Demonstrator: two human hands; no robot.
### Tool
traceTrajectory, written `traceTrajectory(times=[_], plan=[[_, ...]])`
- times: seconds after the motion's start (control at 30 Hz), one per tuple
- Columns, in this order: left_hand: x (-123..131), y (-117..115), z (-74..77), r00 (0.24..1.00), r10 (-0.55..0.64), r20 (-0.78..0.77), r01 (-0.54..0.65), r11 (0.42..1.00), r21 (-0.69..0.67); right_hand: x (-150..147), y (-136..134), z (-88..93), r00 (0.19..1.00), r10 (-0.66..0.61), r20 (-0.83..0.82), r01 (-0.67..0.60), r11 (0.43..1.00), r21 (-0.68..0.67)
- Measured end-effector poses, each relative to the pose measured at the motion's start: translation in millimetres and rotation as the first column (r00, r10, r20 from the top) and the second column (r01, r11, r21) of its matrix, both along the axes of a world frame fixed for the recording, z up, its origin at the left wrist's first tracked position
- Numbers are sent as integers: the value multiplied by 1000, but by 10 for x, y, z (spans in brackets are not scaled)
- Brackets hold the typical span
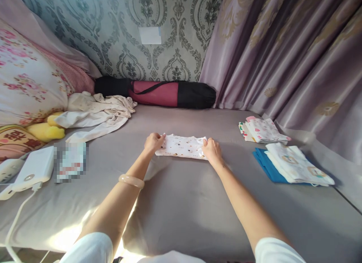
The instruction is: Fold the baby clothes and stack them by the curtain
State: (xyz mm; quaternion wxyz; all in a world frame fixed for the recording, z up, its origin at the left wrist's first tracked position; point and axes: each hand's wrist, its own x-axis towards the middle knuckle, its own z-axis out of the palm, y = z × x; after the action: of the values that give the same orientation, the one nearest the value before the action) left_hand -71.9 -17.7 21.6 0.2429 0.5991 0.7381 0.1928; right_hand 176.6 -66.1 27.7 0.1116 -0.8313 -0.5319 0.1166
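A white cloth with a small print point(182, 147), folded into a flat rectangle, lies at the middle of the grey bed sheet point(181, 195). My left hand point(154, 142) pinches its left end, and a pale bangle point(131, 181) circles that forearm. At the cloth's right end, my right hand point(212, 152) grips the edge with fingers closed. Both arms reach forward, and the cloth stretches between the two hands. Whether it is a garment cannot be made out.
Folded printed clothes point(267, 130) and a white folded garment point(299, 163) on blue cloth point(267, 165) lie right. Crumpled pale clothes point(104, 112), a white power bank point(36, 168) with cable and a blurred packet point(71, 162) lie left. A maroon-black long bag point(155, 93) lies along the wall.
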Motion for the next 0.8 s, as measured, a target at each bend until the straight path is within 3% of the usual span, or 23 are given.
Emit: traceTrajectory(times=[0.13,0.33,0.53,0.67,0.8], plan=[[85,-93,-14,970,-32,-242,54,995,85,-17,-30,-59,999,-6,51,5,1000,22],[143,-145,-114,896,-52,-442,84,995,54,23,-21,-111,997,-5,79,4,1000,4],[142,-108,-155,874,-55,-483,90,995,50,94,36,-156,997,-19,69,22,999,-40],[107,-115,-168,870,-33,-491,107,987,122,120,21,-160,995,-24,97,24,1000,-2],[7,-81,-135,917,-71,-393,111,991,79,207,-11,-99,991,67,118,-69,998,8]])
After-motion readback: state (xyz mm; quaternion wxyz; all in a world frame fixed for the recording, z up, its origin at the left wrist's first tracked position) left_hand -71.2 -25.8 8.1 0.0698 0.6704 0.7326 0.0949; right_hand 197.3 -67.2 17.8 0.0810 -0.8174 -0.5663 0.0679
